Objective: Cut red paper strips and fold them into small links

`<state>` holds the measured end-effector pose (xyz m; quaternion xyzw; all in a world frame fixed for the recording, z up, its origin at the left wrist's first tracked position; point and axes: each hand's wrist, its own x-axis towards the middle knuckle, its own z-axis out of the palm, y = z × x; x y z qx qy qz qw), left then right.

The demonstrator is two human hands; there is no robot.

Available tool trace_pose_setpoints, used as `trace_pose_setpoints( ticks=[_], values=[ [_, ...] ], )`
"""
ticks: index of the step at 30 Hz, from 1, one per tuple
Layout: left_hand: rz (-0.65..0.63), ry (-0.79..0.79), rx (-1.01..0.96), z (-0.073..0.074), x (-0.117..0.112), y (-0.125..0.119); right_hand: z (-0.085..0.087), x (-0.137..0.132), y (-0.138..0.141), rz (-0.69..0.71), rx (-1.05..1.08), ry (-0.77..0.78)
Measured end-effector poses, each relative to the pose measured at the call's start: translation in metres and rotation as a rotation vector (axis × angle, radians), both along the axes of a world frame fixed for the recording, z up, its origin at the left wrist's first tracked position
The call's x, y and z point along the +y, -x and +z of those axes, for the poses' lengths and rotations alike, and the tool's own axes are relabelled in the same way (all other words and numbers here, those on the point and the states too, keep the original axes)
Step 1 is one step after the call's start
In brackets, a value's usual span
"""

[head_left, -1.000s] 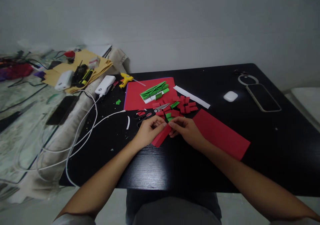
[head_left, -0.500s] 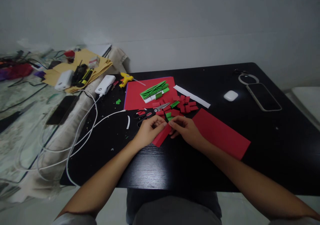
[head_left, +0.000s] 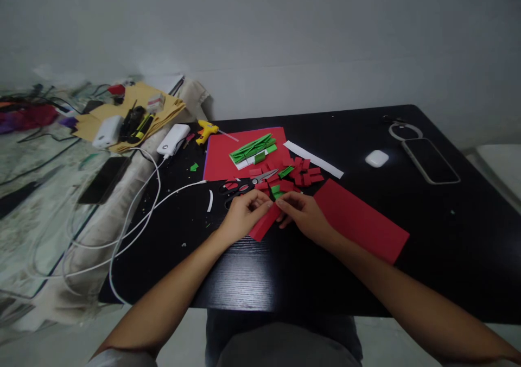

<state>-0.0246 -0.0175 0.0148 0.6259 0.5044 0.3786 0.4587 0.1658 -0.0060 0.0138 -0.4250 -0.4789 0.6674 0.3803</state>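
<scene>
A folded strip of red paper (head_left: 263, 227) is pinched between my two hands over the near middle of the black table. My left hand (head_left: 245, 213) grips its upper left side, thumb on top. At its upper end, the fingertips of my right hand (head_left: 300, 210) close on the paper, close to the left fingertips. Just beyond my hands lie black-handled scissors (head_left: 260, 178), open-bladed, among small folded red paper pieces (head_left: 302, 172) and a few green ones. A larger red paper sheet (head_left: 358, 220) lies flat beside my right hand, partly under the forearm.
Folded green paper strips (head_left: 253, 147) rest on red sheets (head_left: 215, 158) at the back. A yellow glue gun (head_left: 207, 131), a white power bank (head_left: 173, 140) with cables, and a white paper strip (head_left: 313, 159) lie around. At right are an earbud case (head_left: 376, 158) and a phone (head_left: 431, 160).
The view has shifted very slightly. Both hands keep their pinch on the red paper strip in nearly the same place.
</scene>
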Motion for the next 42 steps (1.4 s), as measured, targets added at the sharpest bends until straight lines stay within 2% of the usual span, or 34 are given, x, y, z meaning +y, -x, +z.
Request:
trace_pose_setpoints(
  ticks=[7, 13, 21, 26, 32, 42],
  values=[
    [0.068, -0.026, -0.020, 0.003, -0.001, -0.003, -0.001, -0.001, 0.000, 0.036, 0.033, 0.023],
    [0.012, 0.117, -0.135, 0.006, -0.001, -0.005, -0.002, 0.001, -0.002, -0.095, -0.070, -0.156],
    [-0.022, 0.160, -0.183, 0.008, 0.000, -0.002, 0.000, 0.003, -0.005, -0.097, -0.103, -0.230],
    [-0.042, 0.178, -0.200, 0.010, 0.001, -0.002, 0.000, 0.002, -0.004, -0.071, -0.076, -0.217],
    [-0.007, 0.163, -0.219, 0.012, 0.000, -0.004, -0.002, 0.000, -0.003, -0.023, 0.000, -0.154],
    [0.013, 0.184, -0.196, 0.003, 0.000, -0.006, -0.015, -0.001, 0.000, -0.074, -0.017, -0.075]
  ],
)
